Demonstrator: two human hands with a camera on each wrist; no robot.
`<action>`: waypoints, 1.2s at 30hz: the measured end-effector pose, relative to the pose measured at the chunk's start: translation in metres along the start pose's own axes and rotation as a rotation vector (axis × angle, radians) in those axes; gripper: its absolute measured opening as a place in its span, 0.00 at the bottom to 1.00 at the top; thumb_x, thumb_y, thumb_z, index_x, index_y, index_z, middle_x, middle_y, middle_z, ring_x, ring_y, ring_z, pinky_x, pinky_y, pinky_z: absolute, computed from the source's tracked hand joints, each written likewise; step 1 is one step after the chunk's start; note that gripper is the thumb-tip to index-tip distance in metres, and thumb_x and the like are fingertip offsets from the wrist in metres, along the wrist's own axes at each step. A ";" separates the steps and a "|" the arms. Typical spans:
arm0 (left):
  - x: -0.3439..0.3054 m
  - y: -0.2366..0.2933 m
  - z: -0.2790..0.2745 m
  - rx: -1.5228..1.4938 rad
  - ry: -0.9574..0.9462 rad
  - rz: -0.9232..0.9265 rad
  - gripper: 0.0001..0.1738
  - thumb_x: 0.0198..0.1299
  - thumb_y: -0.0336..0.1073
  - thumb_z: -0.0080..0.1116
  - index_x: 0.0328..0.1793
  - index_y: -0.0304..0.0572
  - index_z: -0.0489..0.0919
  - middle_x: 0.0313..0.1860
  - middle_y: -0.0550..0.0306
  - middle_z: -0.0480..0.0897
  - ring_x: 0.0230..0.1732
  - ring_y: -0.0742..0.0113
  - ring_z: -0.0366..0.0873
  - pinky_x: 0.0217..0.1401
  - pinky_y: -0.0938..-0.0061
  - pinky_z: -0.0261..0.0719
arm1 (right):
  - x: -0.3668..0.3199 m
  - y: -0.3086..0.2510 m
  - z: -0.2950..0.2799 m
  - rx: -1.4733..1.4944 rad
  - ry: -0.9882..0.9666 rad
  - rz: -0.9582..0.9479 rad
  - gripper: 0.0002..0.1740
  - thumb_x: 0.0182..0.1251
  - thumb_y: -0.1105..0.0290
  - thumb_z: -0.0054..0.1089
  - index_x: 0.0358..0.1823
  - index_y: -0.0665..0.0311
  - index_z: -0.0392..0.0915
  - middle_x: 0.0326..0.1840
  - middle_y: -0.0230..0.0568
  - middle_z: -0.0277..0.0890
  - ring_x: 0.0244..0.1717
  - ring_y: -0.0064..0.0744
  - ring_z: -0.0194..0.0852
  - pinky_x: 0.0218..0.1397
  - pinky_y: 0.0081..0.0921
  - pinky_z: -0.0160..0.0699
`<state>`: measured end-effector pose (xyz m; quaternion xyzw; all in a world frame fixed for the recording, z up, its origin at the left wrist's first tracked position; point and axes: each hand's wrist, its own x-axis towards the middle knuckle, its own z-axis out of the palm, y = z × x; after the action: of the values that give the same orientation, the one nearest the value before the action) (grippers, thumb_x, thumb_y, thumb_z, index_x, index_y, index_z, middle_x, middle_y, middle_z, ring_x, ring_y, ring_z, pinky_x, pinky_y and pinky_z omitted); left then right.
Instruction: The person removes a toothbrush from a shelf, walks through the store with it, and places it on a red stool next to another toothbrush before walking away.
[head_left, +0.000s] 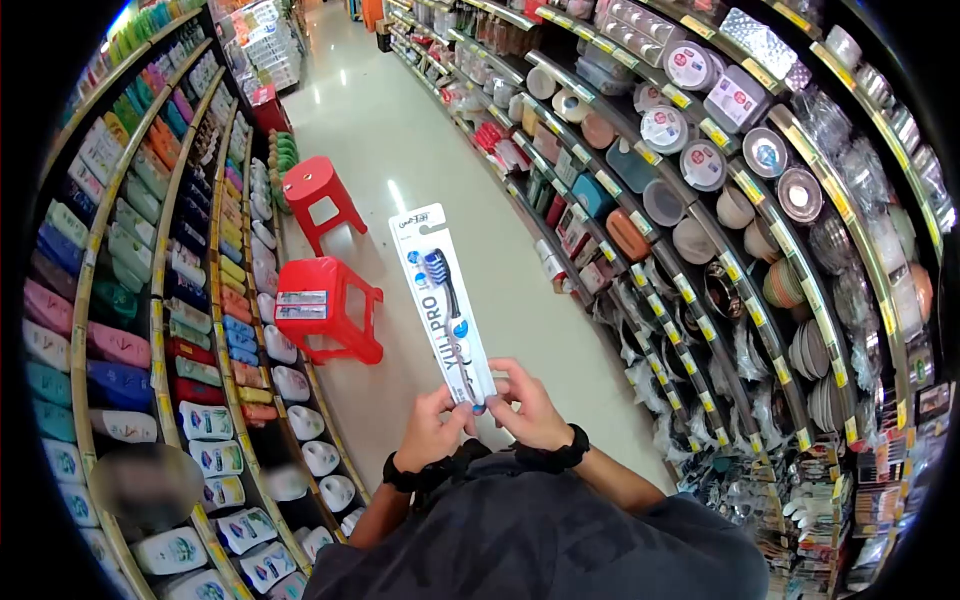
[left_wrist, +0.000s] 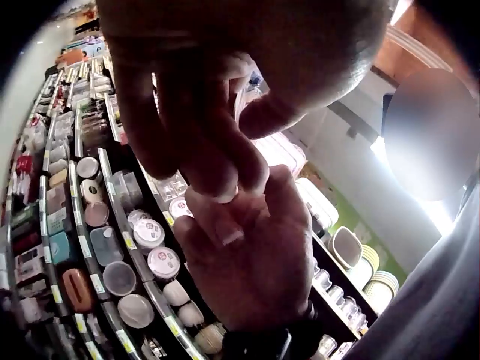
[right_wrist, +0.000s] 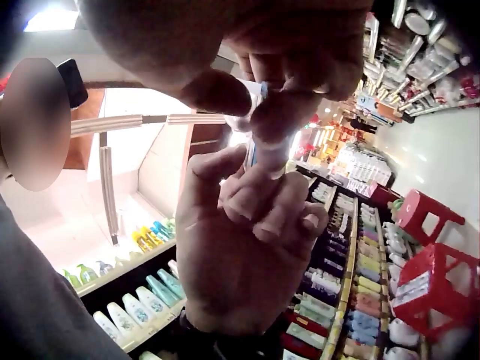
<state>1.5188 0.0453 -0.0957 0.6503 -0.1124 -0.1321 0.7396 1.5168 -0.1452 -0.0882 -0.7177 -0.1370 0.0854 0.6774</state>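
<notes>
In the head view, a person is standing in a shop aisle and holding a toothbrush pack (head_left: 443,300) upright in front of the chest. Its lower end is caught between both hands. The left hand (head_left: 430,428) is pinching the bottom edge from the left, and the right hand (head_left: 530,410) is pinching it from the right with fingers curled onto the card. The pack is leaning slightly leftward and is covering a strip of the pale floor (head_left: 400,130) behind it. Just to its left a near red stool (head_left: 328,308) is standing on the floor, with a far red stool (head_left: 320,195) beyond it. The left shelves (head_left: 158,300) are carrying bottles and pouches, and the right shelves (head_left: 733,265) are carrying bowls and lidded tubs. In the left wrist view, the left hand is filling the top of the frame with fingers bent, meeting the right hand's fingertips below. These fingers are blocking the pack almost wholly, and a pale sliver between them is possibly its edge. Tubs are lining the shelves behind. In the right wrist view, the right hand's thumb and fingers are closing on the pack's white and blue end. The left hand is facing it with fingers curled, and both stools are showing at the lower right.
</notes>
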 end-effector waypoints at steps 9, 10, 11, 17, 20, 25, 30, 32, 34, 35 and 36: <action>0.024 -0.011 -0.066 0.027 0.034 0.009 0.08 0.66 0.27 0.53 0.44 0.28 0.80 0.28 0.55 0.85 0.26 0.70 0.83 0.33 0.73 0.81 | 0.065 0.000 0.026 -0.017 -0.101 0.080 0.29 0.71 0.76 0.54 0.73 0.64 0.60 0.36 0.38 0.87 0.26 0.21 0.77 0.30 0.21 0.74; 0.027 -0.009 -0.070 0.031 0.041 0.021 0.08 0.66 0.26 0.53 0.45 0.28 0.80 0.29 0.55 0.85 0.27 0.70 0.83 0.33 0.74 0.81 | 0.073 -0.002 0.026 -0.021 -0.128 0.103 0.30 0.71 0.76 0.55 0.73 0.64 0.60 0.36 0.38 0.87 0.26 0.22 0.77 0.30 0.21 0.73; 0.030 -0.005 -0.074 0.037 0.051 0.037 0.08 0.66 0.26 0.53 0.45 0.28 0.79 0.30 0.55 0.85 0.27 0.70 0.83 0.33 0.74 0.81 | 0.081 0.000 0.026 -0.035 -0.143 0.090 0.30 0.71 0.76 0.55 0.73 0.64 0.60 0.36 0.38 0.87 0.26 0.22 0.77 0.30 0.22 0.73; 0.054 0.005 -0.092 0.077 0.178 0.048 0.09 0.67 0.25 0.52 0.49 0.28 0.79 0.33 0.55 0.86 0.28 0.71 0.83 0.34 0.74 0.81 | 0.136 0.031 0.028 -0.019 -0.235 -0.026 0.30 0.70 0.76 0.55 0.73 0.64 0.61 0.38 0.41 0.87 0.26 0.23 0.76 0.29 0.23 0.71; 0.075 0.011 -0.102 0.085 0.230 0.031 0.10 0.67 0.24 0.52 0.51 0.28 0.79 0.34 0.55 0.85 0.28 0.72 0.82 0.34 0.75 0.80 | 0.171 0.022 0.024 -0.013 -0.281 -0.056 0.31 0.70 0.77 0.54 0.74 0.64 0.61 0.39 0.42 0.87 0.27 0.23 0.77 0.30 0.23 0.72; 0.118 0.021 -0.115 0.053 0.282 0.091 0.10 0.68 0.24 0.52 0.52 0.29 0.79 0.38 0.56 0.85 0.30 0.73 0.81 0.33 0.76 0.80 | 0.230 0.009 0.006 0.078 -0.378 -0.006 0.31 0.70 0.78 0.53 0.74 0.65 0.60 0.40 0.40 0.87 0.31 0.21 0.79 0.34 0.22 0.75; 0.173 0.027 -0.119 0.053 0.379 0.100 0.14 0.71 0.28 0.55 0.60 0.30 0.74 0.39 0.54 0.85 0.31 0.72 0.81 0.34 0.76 0.80 | 0.289 0.011 -0.020 0.058 -0.416 -0.077 0.32 0.70 0.79 0.53 0.75 0.67 0.58 0.40 0.39 0.87 0.31 0.20 0.78 0.35 0.22 0.76; 0.195 0.032 -0.116 0.019 0.421 0.079 0.16 0.72 0.29 0.55 0.63 0.32 0.72 0.39 0.54 0.86 0.31 0.72 0.82 0.34 0.76 0.80 | 0.308 0.016 -0.033 0.030 -0.404 -0.095 0.32 0.70 0.80 0.52 0.76 0.68 0.57 0.41 0.40 0.86 0.32 0.21 0.79 0.36 0.22 0.78; 0.216 0.033 -0.113 -0.012 0.451 0.064 0.18 0.73 0.29 0.55 0.66 0.33 0.69 0.39 0.54 0.86 0.31 0.72 0.82 0.33 0.76 0.80 | 0.325 0.025 -0.048 -0.027 -0.401 -0.099 0.33 0.71 0.82 0.49 0.77 0.68 0.55 0.43 0.42 0.84 0.36 0.21 0.80 0.36 0.22 0.83; 0.226 0.032 -0.114 0.012 0.459 0.075 0.18 0.74 0.29 0.55 0.66 0.34 0.69 0.39 0.54 0.86 0.31 0.72 0.82 0.33 0.76 0.80 | 0.332 0.030 -0.053 -0.020 -0.391 -0.119 0.34 0.72 0.82 0.50 0.78 0.69 0.54 0.41 0.41 0.84 0.32 0.20 0.78 0.36 0.22 0.82; 0.233 0.028 -0.113 0.034 0.466 0.079 0.18 0.74 0.29 0.54 0.67 0.34 0.69 0.39 0.54 0.86 0.31 0.72 0.82 0.33 0.76 0.80 | 0.339 0.036 -0.055 0.030 -0.383 -0.103 0.34 0.71 0.81 0.51 0.78 0.69 0.55 0.39 0.40 0.83 0.31 0.20 0.77 0.35 0.22 0.80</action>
<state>1.7770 0.0746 -0.0835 0.6706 0.0340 0.0526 0.7392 1.8579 -0.0933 -0.0986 -0.6702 -0.2988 0.1876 0.6530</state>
